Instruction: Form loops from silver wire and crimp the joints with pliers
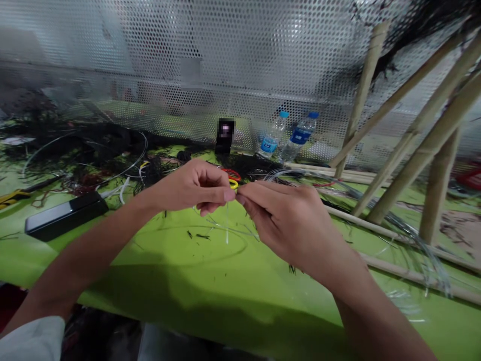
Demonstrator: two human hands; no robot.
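Observation:
My left hand [199,188] is closed in a pinch above the middle of the green table [225,281]. A thin, clear plastic strand [227,233] hangs down from between its thumb and forefinger. My right hand [287,215] is also pinched, its fingertips almost meeting the left ones. Whatever lies in the right fingertips is too small and too covered to make out. Behind the fingertips, a yellow loop [233,184] and a red loop [233,175] show, perhaps handles. Short black fibre bits [203,236] are scattered on the table below.
Two water bottles [271,136] stand against the perforated metal wall [240,60]. Bamboo poles [413,135] lean on the right, beside bundled clear strands [417,235]. At left are a black box [67,215], yellow-handled pliers [13,199] and heaps of black fibre [75,143].

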